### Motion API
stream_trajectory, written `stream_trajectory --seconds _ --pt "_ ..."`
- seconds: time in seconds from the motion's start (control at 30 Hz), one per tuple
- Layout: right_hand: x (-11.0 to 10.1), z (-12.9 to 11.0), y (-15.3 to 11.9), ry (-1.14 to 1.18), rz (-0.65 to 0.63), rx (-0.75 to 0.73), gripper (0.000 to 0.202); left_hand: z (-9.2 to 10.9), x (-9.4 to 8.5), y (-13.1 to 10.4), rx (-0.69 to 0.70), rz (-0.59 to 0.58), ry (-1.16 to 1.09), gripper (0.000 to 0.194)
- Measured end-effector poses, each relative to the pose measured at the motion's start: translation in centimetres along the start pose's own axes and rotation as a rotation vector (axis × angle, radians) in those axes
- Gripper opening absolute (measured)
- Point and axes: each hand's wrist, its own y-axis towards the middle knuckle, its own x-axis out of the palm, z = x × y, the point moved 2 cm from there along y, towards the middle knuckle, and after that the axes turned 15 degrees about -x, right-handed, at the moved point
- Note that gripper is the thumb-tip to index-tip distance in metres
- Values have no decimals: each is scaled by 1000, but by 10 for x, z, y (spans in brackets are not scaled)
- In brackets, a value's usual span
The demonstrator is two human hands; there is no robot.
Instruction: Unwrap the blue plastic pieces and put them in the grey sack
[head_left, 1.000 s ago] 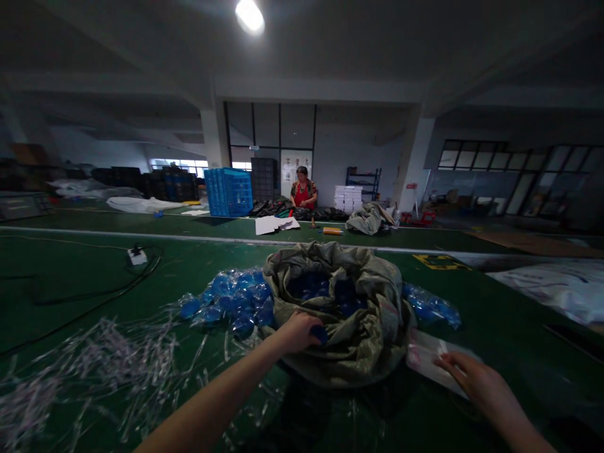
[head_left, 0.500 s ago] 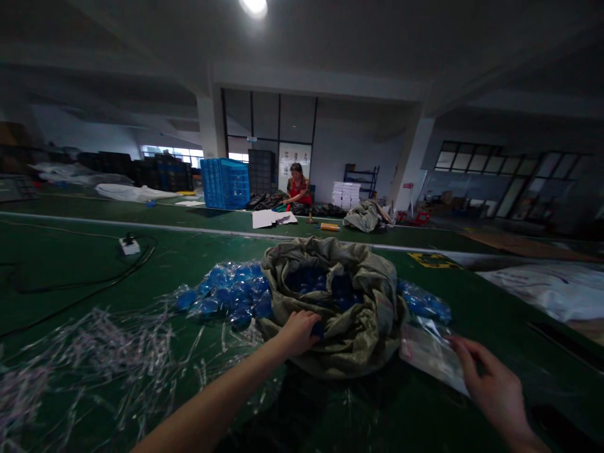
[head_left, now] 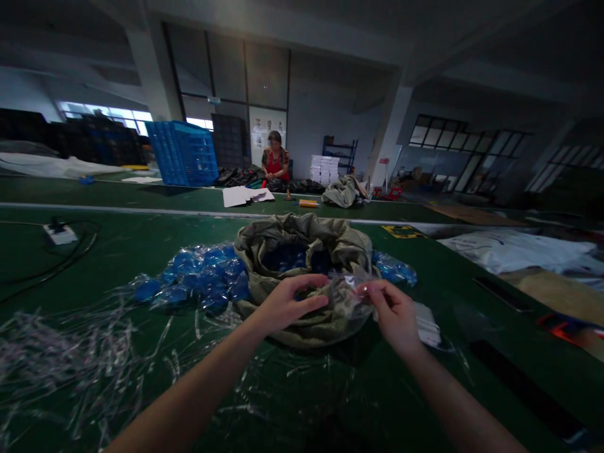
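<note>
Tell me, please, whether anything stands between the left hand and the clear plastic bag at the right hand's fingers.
Nothing visible stands between the left hand and the clear plastic bag in the right hand. The sack shows behind them; whether the left hand touches the bag is unclear.

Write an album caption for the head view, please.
At a crumpled sack, the right hand pinches a clear plastic bag while the left hand holds a blue piece.
</note>
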Motion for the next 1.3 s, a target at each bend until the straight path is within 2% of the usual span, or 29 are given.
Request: stream_trajectory --seconds 0.07,0.13,0.2,0.33,0.4,0.47,0.63,0.7,0.77,0.9,0.97,1.17,1.3 --pt "14 -2 4 -5 -67 -21 29 4 -6 -3 -43 -24 19 28" --pt "27 -3 11 11 -125 -27 27 4 -15 -4 -85 25 35 22" --pt "37 -5 21 37 -147 -45 26 2 -28 -5 -101 119 52 19" --pt "49 -11 45 -63 -32 -50 34 1 -57 -10 -91 363 214 14" --pt "53 -17 54 -132 -18 -24 36 4 -70 -14 -46 494 325 12" --pt "59 -24 58 -154 -78 6 36 9 -78 -18 32 593 437 10" --pt "76 -34 54 -9 -270 188 36 17 -81 -23 209 718 614 10" --pt "81 -32 53 114 -279 272 38 18 -78 -24 229 722 646 11" --pt "83 -28 54 196 -248 299 35 19 -75 -25 209 667 678 12" --pt "80 -20 57 62 -133 168 24 23 -65 -26 90 407 669 39" --pt "80 -17 56 -25 -146 113 18 24 -59 -26 27 340 621 40" --pt "89 -13 49 -55 -265 50 14 14 -40 -18 -34 370 656 33" --pt "91 -17 48 -89 -352 -24 8 9 -36 -15 -41 391 704 20"
